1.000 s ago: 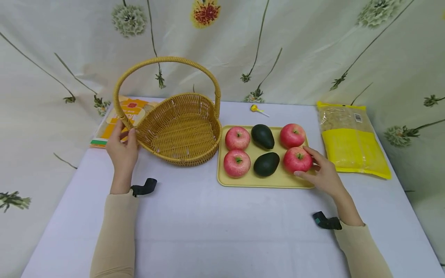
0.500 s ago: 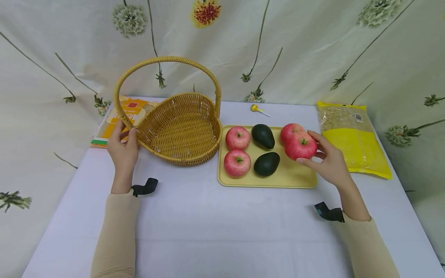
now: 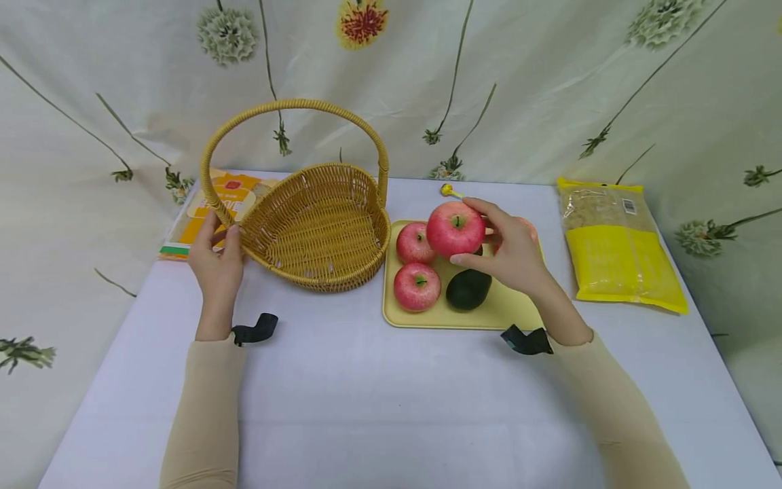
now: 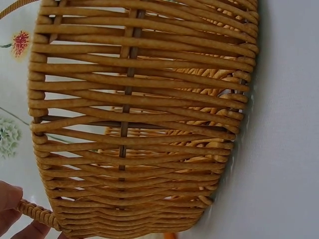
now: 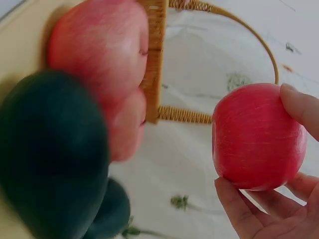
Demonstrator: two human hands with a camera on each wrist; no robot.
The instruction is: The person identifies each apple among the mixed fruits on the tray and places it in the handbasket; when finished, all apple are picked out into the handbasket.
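Observation:
My right hand [image 3: 512,248] grips a red apple [image 3: 456,228] in the air above the yellow tray [image 3: 507,314]; in the right wrist view thumb and fingers wrap this apple [image 5: 259,137]. At the left, my left hand [image 3: 216,272] pinches the foot of the handle of a wicker basket [image 3: 324,231], which has nothing in it. Two apples lie at the tray's left side, the front apple [image 3: 417,287] in full view. A dark avocado [image 3: 468,290] sits beside them. Behind my right hand, another avocado and another apple [image 3: 530,227] are mostly hidden.
Behind the tray lies a yellow lollipop [image 3: 448,190]. A yellow and clear bag [image 3: 629,251] rests at the right. An orange packet [image 3: 229,193] lies behind the basket at the left. A flowered cloth [image 3: 525,81] hangs at the back.
My right hand has lifted the front right apple off the tray and carried it left, over the back avocado. My left hand and the basket have stayed put.

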